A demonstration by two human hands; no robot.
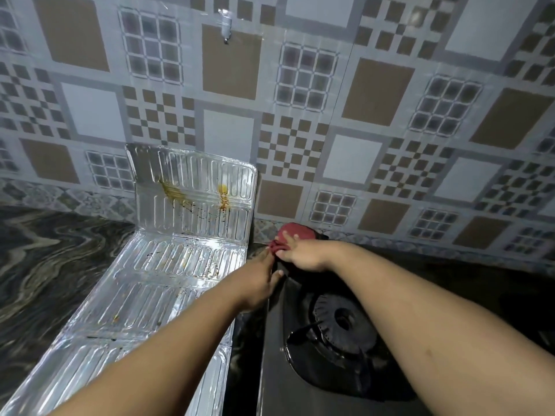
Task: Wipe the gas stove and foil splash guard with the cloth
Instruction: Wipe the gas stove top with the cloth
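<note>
The right hand [303,256] pinches a bunched red cloth [292,235] at the far left corner of the gas stove [288,382], close under the tiled wall [330,115]. The left hand [258,283] reaches in beside it, fingers stretched toward the cloth's lower edge; whether they grip it I cannot tell. Just left stands the foil splash guard [186,265], folded open, with yellow-brown streaks (seemingly dried splatter) on its upright panel. Judging from this, wiping is barely begun: the cloth is being gathered. Next it should be pressed flat and drawn across the stove top around the burner [342,322].
</note>
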